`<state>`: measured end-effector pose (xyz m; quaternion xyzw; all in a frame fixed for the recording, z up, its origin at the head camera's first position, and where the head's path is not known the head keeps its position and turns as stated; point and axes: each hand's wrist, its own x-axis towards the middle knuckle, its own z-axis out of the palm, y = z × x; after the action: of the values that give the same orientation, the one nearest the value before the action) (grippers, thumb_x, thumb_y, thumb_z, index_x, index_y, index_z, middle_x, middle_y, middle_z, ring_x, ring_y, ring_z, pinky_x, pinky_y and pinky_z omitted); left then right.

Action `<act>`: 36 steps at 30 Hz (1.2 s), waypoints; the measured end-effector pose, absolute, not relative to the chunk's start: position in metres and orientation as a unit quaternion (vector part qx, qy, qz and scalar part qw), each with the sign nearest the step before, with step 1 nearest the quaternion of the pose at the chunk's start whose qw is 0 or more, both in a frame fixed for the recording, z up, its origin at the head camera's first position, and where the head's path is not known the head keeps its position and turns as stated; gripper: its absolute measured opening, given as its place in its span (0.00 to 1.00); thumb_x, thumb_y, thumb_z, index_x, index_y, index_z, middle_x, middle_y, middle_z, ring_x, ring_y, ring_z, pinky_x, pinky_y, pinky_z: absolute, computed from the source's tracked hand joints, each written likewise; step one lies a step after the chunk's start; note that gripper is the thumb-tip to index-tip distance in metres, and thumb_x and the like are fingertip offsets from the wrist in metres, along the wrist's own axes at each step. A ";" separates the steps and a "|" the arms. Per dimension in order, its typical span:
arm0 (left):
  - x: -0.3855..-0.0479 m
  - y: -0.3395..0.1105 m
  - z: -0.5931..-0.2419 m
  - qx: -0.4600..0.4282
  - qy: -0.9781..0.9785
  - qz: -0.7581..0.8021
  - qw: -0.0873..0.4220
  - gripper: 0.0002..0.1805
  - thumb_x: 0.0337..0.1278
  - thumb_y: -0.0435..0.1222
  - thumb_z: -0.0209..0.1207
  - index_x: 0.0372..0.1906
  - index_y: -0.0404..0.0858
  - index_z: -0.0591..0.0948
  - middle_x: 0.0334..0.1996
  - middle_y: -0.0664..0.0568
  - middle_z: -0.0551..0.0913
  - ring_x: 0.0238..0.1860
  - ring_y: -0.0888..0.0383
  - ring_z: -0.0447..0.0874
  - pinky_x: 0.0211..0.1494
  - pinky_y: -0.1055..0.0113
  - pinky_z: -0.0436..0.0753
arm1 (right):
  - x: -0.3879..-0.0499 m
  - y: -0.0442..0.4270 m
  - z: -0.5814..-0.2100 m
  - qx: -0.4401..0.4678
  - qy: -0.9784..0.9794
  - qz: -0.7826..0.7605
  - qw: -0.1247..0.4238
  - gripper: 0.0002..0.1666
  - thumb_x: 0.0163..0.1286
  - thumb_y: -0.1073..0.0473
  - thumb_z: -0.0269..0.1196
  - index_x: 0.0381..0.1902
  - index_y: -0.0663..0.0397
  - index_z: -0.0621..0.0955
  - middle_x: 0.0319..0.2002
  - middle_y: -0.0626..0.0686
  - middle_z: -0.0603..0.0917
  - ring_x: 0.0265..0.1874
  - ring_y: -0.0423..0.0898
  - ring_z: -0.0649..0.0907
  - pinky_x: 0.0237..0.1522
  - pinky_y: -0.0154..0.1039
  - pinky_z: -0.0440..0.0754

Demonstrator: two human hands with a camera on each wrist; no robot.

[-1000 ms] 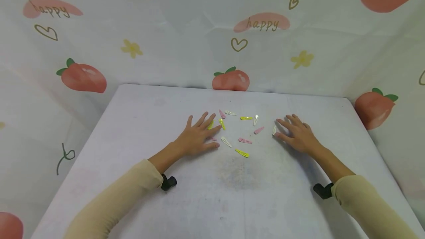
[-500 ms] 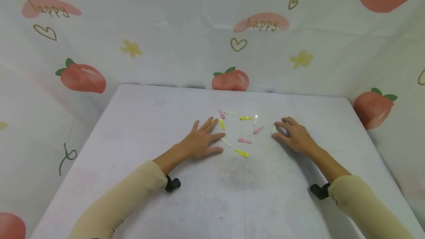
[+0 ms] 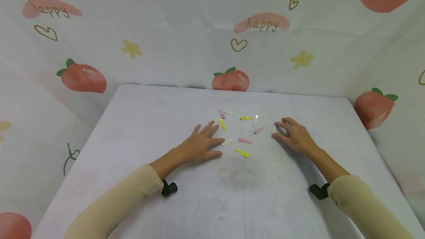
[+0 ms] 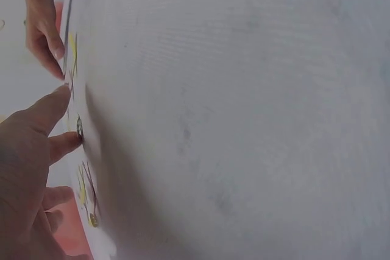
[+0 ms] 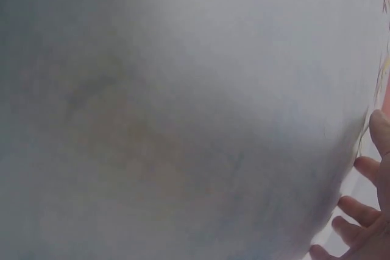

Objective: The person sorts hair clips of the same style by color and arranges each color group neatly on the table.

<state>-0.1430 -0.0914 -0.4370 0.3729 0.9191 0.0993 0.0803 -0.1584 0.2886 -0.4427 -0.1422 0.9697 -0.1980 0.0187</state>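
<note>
Several small hair clips in white, yellow and pink lie scattered on the white table. My left hand (image 3: 200, 145) is spread low over the left side of the group. Its index fingertip touches one end of a white hair clip (image 3: 227, 142); a yellow clip (image 3: 212, 122) is mostly hidden behind its fingers. My right hand (image 3: 297, 135) is at the right of the group, with thumb and index fingertip at the two ends of another white hair clip (image 3: 273, 130). In the right wrist view, the right hand's fingers (image 5: 365, 214) show at the right edge.
Between the hands lie a pink clip (image 3: 245, 141), a yellow clip (image 3: 241, 153) and another pink clip (image 3: 258, 130). Farther back are a yellow clip (image 3: 246, 118) and white clips (image 3: 230, 113). A patterned cloth (image 3: 186, 28) hangs behind the table (image 3: 199, 205).
The white hair clip at my left index finger has turned, its right end swinging away from me. The left hand shifted right, then slightly back towards me. The right hand drew in slightly at its clip.
</note>
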 end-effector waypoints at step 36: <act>-0.160 -0.087 -0.436 0.360 0.924 0.127 -0.014 0.30 0.58 0.55 0.66 0.60 0.42 0.82 0.70 0.42 0.69 0.77 0.43 0.52 0.68 0.38 0.63 | -0.159 0.286 -0.441 -0.154 0.976 -0.155 0.012 0.32 0.69 0.47 0.65 0.63 0.62 0.78 0.65 0.72 0.71 0.64 0.71 0.70 0.61 0.71 0.65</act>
<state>-0.1595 -0.0870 -0.4364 0.3598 0.9242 0.1271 -0.0145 -0.1587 0.2863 -0.4407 -0.1536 0.9758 -0.1554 0.0122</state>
